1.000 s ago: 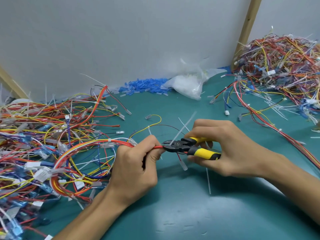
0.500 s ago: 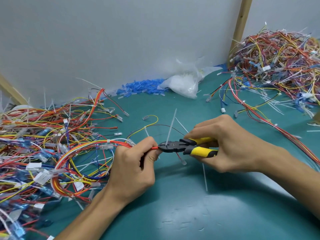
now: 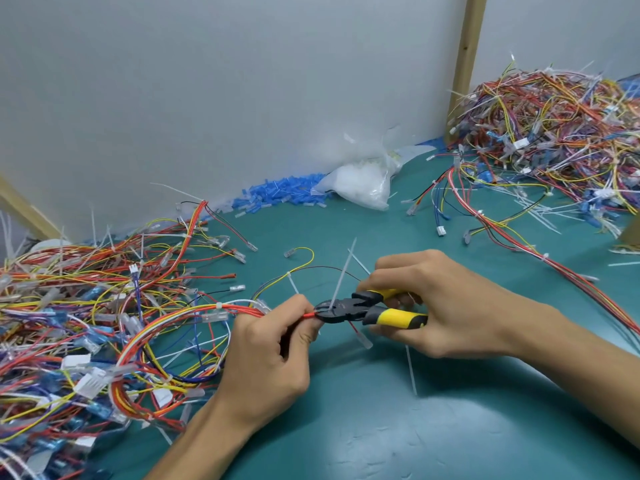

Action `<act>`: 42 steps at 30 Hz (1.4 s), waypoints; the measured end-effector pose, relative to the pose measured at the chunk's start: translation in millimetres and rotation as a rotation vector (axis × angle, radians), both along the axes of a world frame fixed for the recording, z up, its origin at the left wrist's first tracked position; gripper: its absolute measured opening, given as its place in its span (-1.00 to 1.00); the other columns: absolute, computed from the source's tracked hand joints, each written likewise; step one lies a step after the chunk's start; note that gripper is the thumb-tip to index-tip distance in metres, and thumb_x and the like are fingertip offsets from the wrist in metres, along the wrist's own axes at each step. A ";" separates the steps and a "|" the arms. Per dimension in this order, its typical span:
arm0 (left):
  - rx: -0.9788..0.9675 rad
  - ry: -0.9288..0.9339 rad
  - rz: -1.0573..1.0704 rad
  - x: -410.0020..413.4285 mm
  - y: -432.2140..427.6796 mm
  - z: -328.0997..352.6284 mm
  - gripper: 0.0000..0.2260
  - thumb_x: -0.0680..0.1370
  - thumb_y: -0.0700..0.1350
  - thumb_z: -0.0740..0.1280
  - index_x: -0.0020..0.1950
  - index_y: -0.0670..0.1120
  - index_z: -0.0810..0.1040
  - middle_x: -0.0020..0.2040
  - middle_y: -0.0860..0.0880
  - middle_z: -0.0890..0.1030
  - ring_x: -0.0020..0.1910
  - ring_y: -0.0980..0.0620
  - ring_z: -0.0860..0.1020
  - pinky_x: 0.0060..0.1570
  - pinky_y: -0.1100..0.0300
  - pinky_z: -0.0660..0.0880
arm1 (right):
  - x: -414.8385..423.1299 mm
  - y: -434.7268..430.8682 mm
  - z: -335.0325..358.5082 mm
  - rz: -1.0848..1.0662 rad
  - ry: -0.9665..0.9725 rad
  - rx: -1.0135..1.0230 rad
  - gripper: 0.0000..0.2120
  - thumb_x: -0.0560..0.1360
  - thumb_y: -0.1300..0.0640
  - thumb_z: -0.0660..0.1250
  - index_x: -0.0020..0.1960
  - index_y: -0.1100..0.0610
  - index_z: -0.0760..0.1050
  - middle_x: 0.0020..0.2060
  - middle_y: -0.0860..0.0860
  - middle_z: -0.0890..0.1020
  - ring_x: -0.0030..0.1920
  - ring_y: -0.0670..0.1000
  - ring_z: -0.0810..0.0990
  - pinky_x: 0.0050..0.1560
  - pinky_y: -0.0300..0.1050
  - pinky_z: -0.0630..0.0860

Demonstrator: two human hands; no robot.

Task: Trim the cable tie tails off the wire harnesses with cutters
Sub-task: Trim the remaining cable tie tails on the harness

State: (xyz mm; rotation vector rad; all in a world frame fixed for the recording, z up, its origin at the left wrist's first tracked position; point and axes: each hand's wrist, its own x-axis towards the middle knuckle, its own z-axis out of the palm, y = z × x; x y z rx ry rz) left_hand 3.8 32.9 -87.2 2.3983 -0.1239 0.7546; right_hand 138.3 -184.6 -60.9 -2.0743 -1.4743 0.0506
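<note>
Here we are at the cut. The left hand point(image 3: 266, 355) pinches the red wires of the wire harness point(image 3: 221, 308) between thumb and curled fingers, right at the nose of the cutters point(image 3: 341, 311). The right hand point(image 3: 440, 306) is wrapped round the yellow-and-black handles, squeezing them narrow. The jaws sit at the root of the cable tie tail point(image 3: 343, 275), a thin white strip standing up and leaning a little to the right. Whether the blades are through it yet, I cannot tell.

The harness lies near the middle of the teal worktop point(image 3: 381, 427), its loop trailing left into the heap of harnesses point(image 3: 69, 306). A second heap point(image 3: 554, 133) sits far right, and a clear plastic bag point(image 3: 360, 181) lies against the far wall.

How will it handle? The harness looks light and floppy, thin wires that sag wherever they aren't held, so the hold belongs tight beside the tie, just where the left hand has it. The tail looks like stiff, springy nylon and will likely jump away when it parts. The wire insulation is soft and easy to nick, so the blades want to stay against the tie head, clear of the red wires.
</note>
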 end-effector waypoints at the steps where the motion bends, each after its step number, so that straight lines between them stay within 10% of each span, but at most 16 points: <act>1: 0.000 0.000 -0.003 0.0 0.1 0.6 -0.73 0.57 -0.13 0.28 -0.23 0.17 0.31 -0.44 0.05 0.23 -0.51 0.06 0.20 -0.45 0.36 0.06 | 0.4 0.0 -0.2 -0.003 -0.001 0.004 -0.90 0.53 0.04 0.45 0.03 0.00 0.64 -0.21 -0.08 0.52 -0.24 0.04 0.48 -0.26 0.05 0.46; 28: -0.041 0.001 0.032 1.1 3.3 -4.6 -0.82 0.51 -0.26 0.37 -0.27 -0.07 0.57 -0.50 0.05 0.30 -0.53 0.06 0.24 -0.45 0.40 0.07 | 0.6 2.5 -6.5 -0.007 0.012 -0.002 -0.85 0.48 0.10 0.44 -0.21 0.14 0.55 -0.39 0.06 0.41 -0.33 0.05 0.26 -0.39 -0.03 0.26; 42: -0.076 -0.039 0.024 -0.3 1.9 -3.4 -0.80 0.56 -0.10 0.28 -0.26 -0.04 0.57 -0.49 0.05 0.33 -0.53 0.14 0.22 -0.45 0.38 0.10 | 2.2 1.5 -6.2 0.019 0.010 0.024 -0.87 0.50 0.09 0.50 0.02 0.01 0.62 -0.22 -0.06 0.55 -0.23 0.04 0.49 -0.26 0.04 0.47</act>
